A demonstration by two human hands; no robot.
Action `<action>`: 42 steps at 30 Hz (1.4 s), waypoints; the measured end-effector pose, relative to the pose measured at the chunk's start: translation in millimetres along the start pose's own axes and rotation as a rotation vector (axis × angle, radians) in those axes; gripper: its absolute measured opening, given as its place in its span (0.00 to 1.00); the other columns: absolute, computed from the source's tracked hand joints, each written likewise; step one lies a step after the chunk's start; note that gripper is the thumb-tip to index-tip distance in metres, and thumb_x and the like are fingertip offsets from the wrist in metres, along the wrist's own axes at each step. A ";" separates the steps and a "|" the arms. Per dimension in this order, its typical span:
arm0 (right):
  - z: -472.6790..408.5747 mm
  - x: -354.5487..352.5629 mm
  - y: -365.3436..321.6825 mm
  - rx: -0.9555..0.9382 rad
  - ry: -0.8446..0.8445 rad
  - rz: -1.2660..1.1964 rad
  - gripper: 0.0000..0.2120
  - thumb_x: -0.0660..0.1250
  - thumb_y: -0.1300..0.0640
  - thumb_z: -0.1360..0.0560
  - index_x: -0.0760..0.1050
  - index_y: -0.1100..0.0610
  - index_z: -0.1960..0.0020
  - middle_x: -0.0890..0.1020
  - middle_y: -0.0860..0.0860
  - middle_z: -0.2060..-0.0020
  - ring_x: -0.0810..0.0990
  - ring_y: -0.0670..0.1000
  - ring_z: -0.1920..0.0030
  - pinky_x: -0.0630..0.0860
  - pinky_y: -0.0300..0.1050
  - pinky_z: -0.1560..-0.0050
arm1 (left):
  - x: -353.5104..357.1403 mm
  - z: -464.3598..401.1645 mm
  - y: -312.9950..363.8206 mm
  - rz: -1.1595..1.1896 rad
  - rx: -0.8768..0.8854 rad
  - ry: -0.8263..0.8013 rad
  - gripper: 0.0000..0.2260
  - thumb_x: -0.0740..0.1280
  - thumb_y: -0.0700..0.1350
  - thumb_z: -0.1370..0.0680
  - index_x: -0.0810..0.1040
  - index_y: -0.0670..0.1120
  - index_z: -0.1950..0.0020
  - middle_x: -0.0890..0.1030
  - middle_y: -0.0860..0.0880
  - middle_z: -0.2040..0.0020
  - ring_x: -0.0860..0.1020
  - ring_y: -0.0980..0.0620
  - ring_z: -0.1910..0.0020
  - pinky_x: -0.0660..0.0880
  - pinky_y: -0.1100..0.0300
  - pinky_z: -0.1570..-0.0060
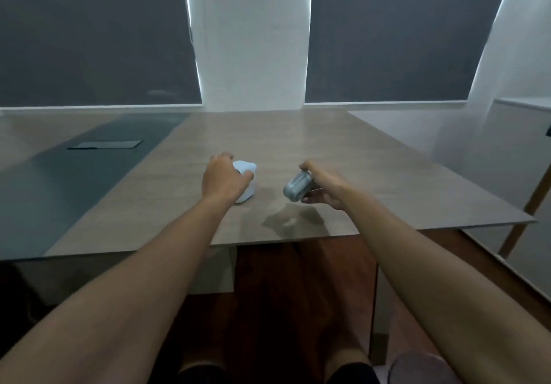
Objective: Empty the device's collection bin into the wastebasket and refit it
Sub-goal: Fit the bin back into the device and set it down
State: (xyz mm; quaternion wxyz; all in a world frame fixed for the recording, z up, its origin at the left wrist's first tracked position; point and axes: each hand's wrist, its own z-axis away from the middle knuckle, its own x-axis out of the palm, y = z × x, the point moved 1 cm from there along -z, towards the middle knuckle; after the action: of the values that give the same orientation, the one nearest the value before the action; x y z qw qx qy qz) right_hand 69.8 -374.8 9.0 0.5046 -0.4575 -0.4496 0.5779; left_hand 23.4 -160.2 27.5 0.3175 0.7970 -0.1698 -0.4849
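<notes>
The wooden counter [298,145] fills mid-frame; a rounded rim, possibly the wastebasket [417,367], shows at lower right. At centre the left hand [223,179] clasps the pale device [249,174], standing on the counter. Just right, the right hand [325,186], fingers [307,166] closed, holds the grey collection bin [296,188] tilted above the counter, so debris could spill there.

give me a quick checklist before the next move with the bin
1. Left hand steadying the white device on the table: ok.
2. Right hand gripping the grey collection bin: ok.
3. Bin separated from device: ok.
4. Bin emptied: cannot tell.
5. Wastebasket located: cannot tell, only a rounded rim shows at the bottom right.
6. Bin lined up with the device's slot: not ok, it is held apart and tilted.
</notes>
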 end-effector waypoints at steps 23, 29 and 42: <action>-57.8 41.9 20.6 -0.140 0.031 -0.080 0.26 0.80 0.50 0.36 0.80 0.63 0.44 0.85 0.60 0.50 0.86 0.56 0.54 0.85 0.49 0.53 | 38.1 -39.7 -40.6 0.213 -0.207 0.090 0.29 0.76 0.53 0.32 0.70 0.41 0.39 0.79 0.42 0.41 0.78 0.41 0.43 0.73 0.54 0.47; -55.0 42.7 7.3 -0.036 0.005 -0.177 0.21 0.75 0.49 0.31 0.78 0.65 0.50 0.83 0.60 0.57 0.84 0.59 0.60 0.83 0.49 0.58 | 31.3 -51.5 -47.7 0.453 -0.432 0.038 0.27 0.67 0.60 0.29 0.75 0.40 0.41 0.80 0.42 0.41 0.79 0.42 0.44 0.76 0.54 0.48; -43.5 57.1 -2.8 0.070 -0.110 -0.290 0.17 0.72 0.49 0.27 0.78 0.64 0.50 0.82 0.60 0.58 0.84 0.60 0.60 0.84 0.50 0.59 | 33.3 -51.9 -41.6 0.797 -0.474 -0.120 0.12 0.66 0.56 0.26 0.77 0.47 0.57 0.82 0.43 0.49 0.81 0.43 0.56 0.81 0.47 0.52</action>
State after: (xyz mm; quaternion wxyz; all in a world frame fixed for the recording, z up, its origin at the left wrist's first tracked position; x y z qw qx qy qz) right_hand 108.9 -315.2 -0.2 0.5732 -0.3373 -0.5174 0.5385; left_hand 83.3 -130.9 -5.5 0.6421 0.5456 -0.3654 -0.3956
